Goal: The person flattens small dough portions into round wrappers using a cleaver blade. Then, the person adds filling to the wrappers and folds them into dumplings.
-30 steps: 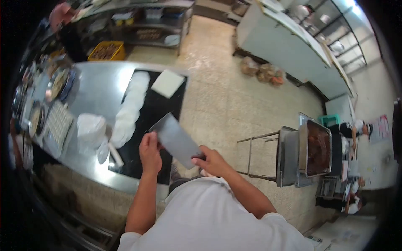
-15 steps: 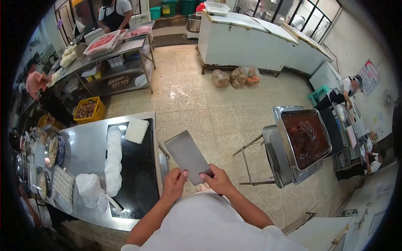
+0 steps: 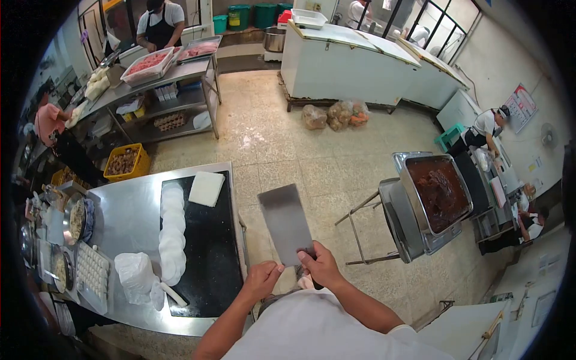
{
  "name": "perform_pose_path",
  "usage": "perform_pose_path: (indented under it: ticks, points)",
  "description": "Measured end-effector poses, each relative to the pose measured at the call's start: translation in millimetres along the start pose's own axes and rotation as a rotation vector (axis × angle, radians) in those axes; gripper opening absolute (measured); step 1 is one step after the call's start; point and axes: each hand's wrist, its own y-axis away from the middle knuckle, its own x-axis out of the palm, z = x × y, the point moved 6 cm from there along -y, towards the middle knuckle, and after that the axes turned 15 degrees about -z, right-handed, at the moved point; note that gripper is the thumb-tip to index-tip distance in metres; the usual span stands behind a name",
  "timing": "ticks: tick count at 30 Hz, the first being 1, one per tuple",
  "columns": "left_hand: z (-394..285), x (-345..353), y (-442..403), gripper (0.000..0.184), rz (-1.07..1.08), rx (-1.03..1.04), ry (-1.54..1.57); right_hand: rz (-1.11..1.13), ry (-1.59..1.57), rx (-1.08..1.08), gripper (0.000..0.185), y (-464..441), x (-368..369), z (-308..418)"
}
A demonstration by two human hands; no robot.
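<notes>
Currently, white bag (image 3: 135,277) on steel table (image 3: 129,204); overlapping white rounds (image 3: 173,240) along black slab (image 3: 207,258); left hand (image 3: 262,280), fingers curled by lower corner of cleaver (image 3: 284,219), cannot tell if pinching; cleaver over floor (image 3: 270,144); right hand (image 3: 324,265) gripping its handle.

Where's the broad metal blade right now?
Just below the middle of the head view: the metal blade is gripped in the right hand, the left hand near its lower corner, to the right of the black slab.
</notes>
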Motion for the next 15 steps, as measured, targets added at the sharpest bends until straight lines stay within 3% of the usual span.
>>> perform_pose_path:
  ticks: [2, 4, 6, 8, 9, 10, 12, 14, 15]
  points:
    - [2.8, -1.2, 6.5, 0.038, -0.025, -0.077, 0.023, -0.050, -0.160, 0.009, 0.020, 8.2, 1.7, 9.6]
    - [3.2, 0.8, 13.7, 0.023, -0.032, -0.090, 0.031, -0.069, -0.214, -0.002, 0.020, 15.4, 2.2, 13.6]
    - [-12.3, 12.4, 13.1, 0.023, -0.032, -0.021, 0.133, -0.087, -0.278, -0.013, 0.020, 19.2, 2.4, 13.0]
    - [-19.9, 19.9, 17.8, 0.032, -0.031, 0.047, 0.228, -0.137, -0.454, -0.181, 0.018, 22.7, -0.1, 18.2]
    - [-15.3, 40.8, 23.3, 0.040, 0.239, -0.117, 0.415, -0.136, -0.462, -0.184, 0.018, 24.5, 0.2, 18.5]
    - [-16.0, 59.0, 33.9, 0.049, 0.509, -0.283, 0.596, -0.127, -0.439, -0.207, 0.019, 26.8, 0.6, 21.1]
    - [-29.7, 70.4, 34.7, 0.043, 0.457, -0.269, 0.646, -0.120, -0.429, -0.238, 0.019, 29.3, -10.6, 27.0]
    - [-38.5, 78.8, 27.4, 0.040, 0.391, -0.387, 0.715, 0.070, -0.156, -0.199, 0.022, 25.6, -17.8, 29.8]
    - [-40.7, 85.9, 25.7, 0.040, 0.394, -0.378, 0.704, 0.048, -0.017, -0.405, 0.024, 19.7, -28.2, 39.9]
